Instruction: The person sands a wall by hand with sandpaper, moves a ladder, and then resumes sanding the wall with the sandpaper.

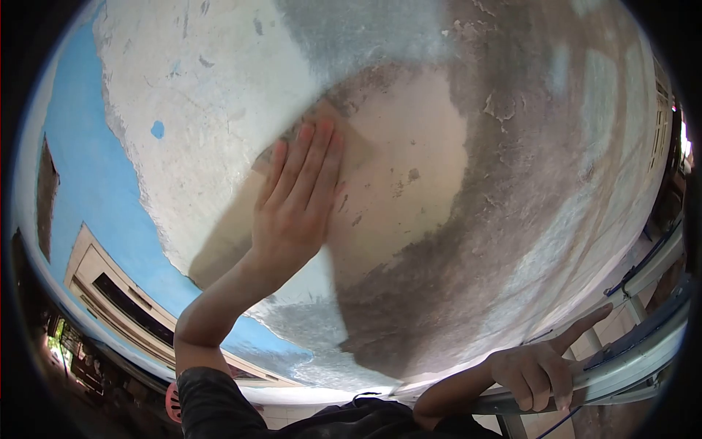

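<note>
My left hand (294, 201) lies flat against the wall (409, 132), its fingers straight and close together. Beneath the fingers is a thin brownish-grey sheet that looks like sandpaper (327, 113); its edges show past the fingertips and at the side, and the palm covers the rest. The wall under it is pale and scuffed, with darker grey patches. Low at the right, my right hand (532, 373) is at a silver metal ladder (621, 380). One finger stretches out to the upper right, and the others bend down over the rail. Its thumb is not clearly visible.
Blue paint (80, 117) with a ragged edge borders the pale wall at the left. A cream-coloured frame with a dark opening (121, 300) is set in the blue part. Ladder rails and a blue cord run along the lower right. Pale floor tiles show below.
</note>
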The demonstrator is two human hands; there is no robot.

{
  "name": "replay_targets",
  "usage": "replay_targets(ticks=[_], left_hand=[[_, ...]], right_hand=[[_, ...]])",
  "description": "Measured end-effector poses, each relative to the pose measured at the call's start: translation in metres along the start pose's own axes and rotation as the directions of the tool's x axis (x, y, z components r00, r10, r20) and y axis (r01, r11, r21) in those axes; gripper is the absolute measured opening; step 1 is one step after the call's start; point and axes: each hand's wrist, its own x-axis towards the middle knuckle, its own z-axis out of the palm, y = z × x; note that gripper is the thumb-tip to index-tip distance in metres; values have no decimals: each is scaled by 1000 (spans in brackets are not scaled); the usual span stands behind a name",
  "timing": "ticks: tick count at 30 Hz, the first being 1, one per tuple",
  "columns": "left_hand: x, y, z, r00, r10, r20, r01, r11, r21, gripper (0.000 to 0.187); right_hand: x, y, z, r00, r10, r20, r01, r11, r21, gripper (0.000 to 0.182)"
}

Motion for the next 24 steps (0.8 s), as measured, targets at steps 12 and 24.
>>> replay_targets(ticks=[12, 24], left_hand=[[25, -21, -2, 999, -17, -42, 21, 995, 95, 46], [41, -26, -1, 995, 102, 8, -102, 993, 51, 49]], right_hand=[[3, 0, 0, 1000, 10, -24, -11, 999, -49, 86], [1, -2, 3, 1000, -2, -22, -1, 992, -127, 85]])
